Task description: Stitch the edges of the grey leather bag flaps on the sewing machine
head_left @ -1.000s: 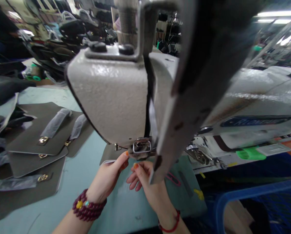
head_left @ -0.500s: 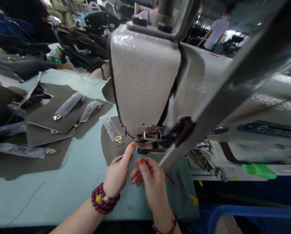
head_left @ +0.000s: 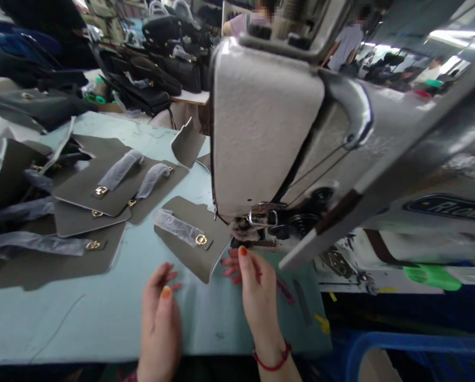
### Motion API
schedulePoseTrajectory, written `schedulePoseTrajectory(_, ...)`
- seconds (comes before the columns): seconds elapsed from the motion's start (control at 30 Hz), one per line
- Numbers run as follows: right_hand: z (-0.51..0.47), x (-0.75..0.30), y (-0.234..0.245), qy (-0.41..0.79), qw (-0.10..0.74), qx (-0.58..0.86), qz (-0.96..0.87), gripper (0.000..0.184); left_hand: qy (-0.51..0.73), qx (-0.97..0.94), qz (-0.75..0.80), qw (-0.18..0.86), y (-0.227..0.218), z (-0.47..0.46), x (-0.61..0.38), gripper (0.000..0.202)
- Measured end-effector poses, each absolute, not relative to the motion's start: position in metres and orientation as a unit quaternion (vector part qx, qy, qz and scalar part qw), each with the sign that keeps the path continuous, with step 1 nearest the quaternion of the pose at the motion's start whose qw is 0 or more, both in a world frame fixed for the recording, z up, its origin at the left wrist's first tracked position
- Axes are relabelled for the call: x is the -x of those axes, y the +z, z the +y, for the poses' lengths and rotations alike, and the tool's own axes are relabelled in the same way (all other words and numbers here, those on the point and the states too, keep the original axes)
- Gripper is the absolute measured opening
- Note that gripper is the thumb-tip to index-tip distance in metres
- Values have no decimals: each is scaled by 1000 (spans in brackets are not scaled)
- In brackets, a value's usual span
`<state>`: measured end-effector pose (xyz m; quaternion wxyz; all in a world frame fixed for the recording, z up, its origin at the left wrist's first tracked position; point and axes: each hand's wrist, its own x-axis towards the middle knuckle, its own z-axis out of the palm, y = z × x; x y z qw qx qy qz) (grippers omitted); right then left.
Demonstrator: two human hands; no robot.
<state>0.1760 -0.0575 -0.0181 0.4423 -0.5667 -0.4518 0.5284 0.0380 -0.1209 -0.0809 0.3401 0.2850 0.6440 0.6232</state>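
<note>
Olive-grey leather flap [head_left: 191,253] lies flat on the table, centre of frame, its right corner just by the presser foot [head_left: 247,228]. Clear film strip [head_left: 173,227] runs across it, gold buckle [head_left: 201,240] at the strip's end.

Right hand [head_left: 257,297] sits at the flap's lower right corner, thumb and fingertips drawn together, fingers [head_left: 230,268] near or under the edge. Can't tell if it's pinching leather. Forearm comes up from the bottom edge, red cord bracelet [head_left: 271,361] on the wrist. Left hand [head_left: 160,318] is released, open, fingers up, just below the flap's lower left edge, no visible contact.

Handling call: keep the flap flat, its edge square to the foot, film unbunched, fingertips clear of the foot.

Around: sewing machine head [head_left: 261,122] fills upper right. Teal mat [head_left: 304,318] lies under the right hand. More buckled flaps [head_left: 89,204] sit left on the pale blue table [head_left: 62,318]. Black bags [head_left: 165,69] upper left, blue crate rim [head_left: 380,342] lower right, co-worker [head_left: 344,48] upper right.
</note>
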Motion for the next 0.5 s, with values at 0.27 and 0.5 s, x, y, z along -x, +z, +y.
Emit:
schedulePoseTrajectory(0.27, -45, -143, -18, 455, 447, 576, -511, 47, 262, -868, 364, 212, -29, 19, 57, 67)
schedulePoseTrajectory(0.5, -45, -165, -16, 518, 416, 546, -510, 47, 189, -906, 373, 59, -2, 0, 39, 60)
